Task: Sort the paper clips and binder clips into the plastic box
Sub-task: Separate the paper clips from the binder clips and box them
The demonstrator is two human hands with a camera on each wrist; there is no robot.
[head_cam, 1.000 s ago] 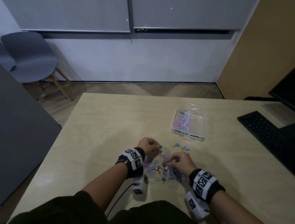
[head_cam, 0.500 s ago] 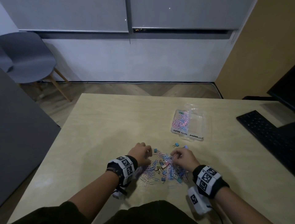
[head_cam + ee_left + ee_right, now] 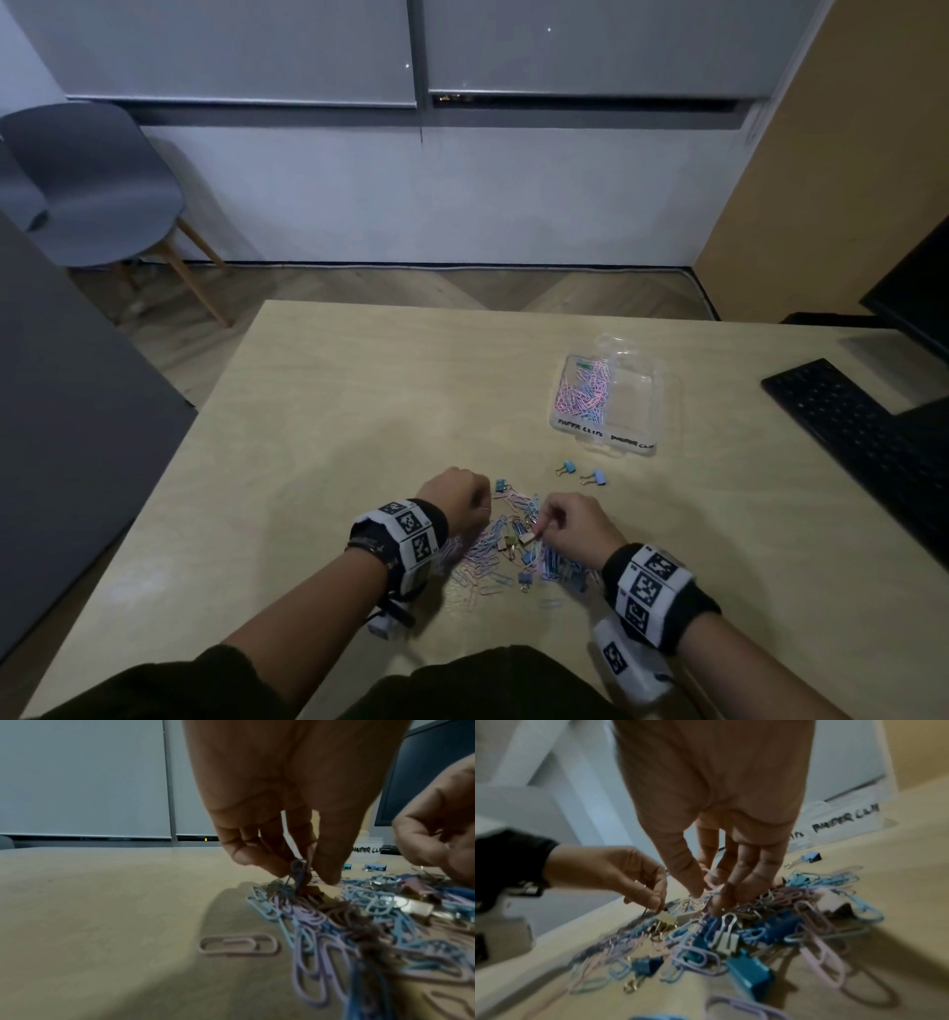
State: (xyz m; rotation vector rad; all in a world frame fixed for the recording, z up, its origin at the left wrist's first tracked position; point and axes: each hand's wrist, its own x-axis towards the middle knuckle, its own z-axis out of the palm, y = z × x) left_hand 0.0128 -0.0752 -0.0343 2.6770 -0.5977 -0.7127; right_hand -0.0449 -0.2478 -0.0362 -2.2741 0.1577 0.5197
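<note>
Table: from the head view we see a pale wooden table (image 3: 318,462) with everything gathered at its near middle and right.
Pile: a heap of pink and blue paper clips (image 3: 482,557) mixed with blue binder clips (image 3: 552,557) lies between our two hands, at about 6 o'clock from the box.
Plastic box: the clear plastic box (image 3: 662,411) sits at roughly 1 o'clock from the pile, well apart from it. Its left compartment holds pink and blue paper clips; we can see nothing in the right one. Handwritten labels run along its near wall.
Stray clips: two blue binder clips (image 3: 566,468) lie apart from the heap, between it and the box.
Left hand: the head view shows only the curled back of our left hand (image 3: 454,496) at the pile's 10 o'clock edge. The left wrist view shows more: thumb and fingertips (image 3: 272,866) pressed together on a small dark wire loop, possibly a binder clip's handle, though blur keeps us from being sure.
Right hand: our right hand (image 3: 575,524) hovers at the pile's 3 o'clock side. The right wrist view shows thumb and forefinger closed on a pink paper clip (image 3: 712,880) just above the heap.
Lone clip: only the left wrist view shows a single pink paper clip (image 3: 239,945) lying flat, just beside the heap.
Surroundings: a black keyboard (image 3: 862,437) lies at 3 o'clock; a grey chair (image 3: 97,185) stands on the floor at 10 o'clock.
</note>
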